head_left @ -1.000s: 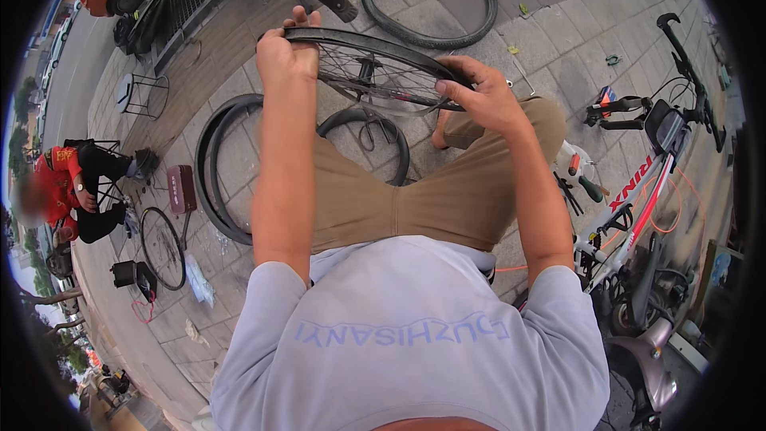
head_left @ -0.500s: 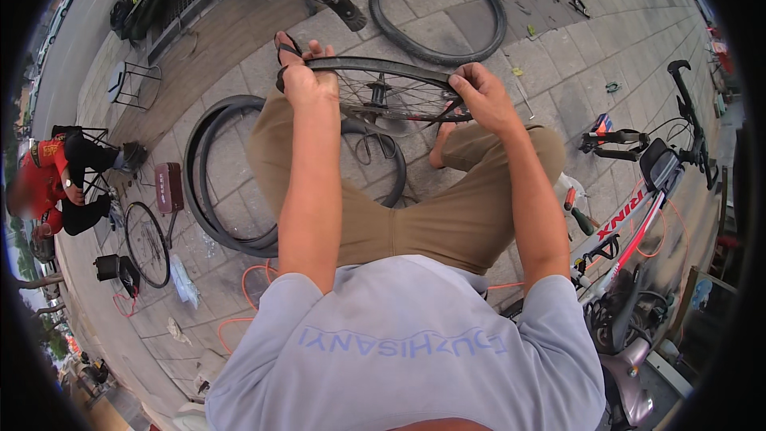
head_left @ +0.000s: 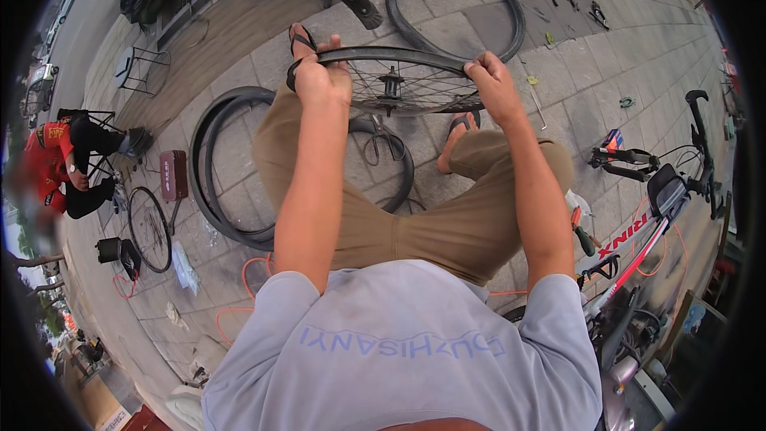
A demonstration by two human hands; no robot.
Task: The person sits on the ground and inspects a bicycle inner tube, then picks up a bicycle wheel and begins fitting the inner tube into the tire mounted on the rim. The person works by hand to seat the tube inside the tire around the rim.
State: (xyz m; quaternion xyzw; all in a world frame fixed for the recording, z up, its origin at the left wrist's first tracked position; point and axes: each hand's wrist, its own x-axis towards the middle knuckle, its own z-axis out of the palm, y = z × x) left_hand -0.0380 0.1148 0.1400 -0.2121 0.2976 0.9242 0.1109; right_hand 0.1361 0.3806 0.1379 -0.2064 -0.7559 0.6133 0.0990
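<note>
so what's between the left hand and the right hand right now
In the head view, a spoked bicycle wheel spans the stretch between the left hand and the right hand, held by both.

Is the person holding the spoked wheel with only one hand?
No, the left hand holds one side of the wheel and the right hand holds the other.

Shirt (head_left: 403,299) at six o'clock, bicycle (head_left: 636,254) near three
Blue letters (head_left: 403,343) (upside down) and red letters (head_left: 625,238) are borne, respectively.
</note>
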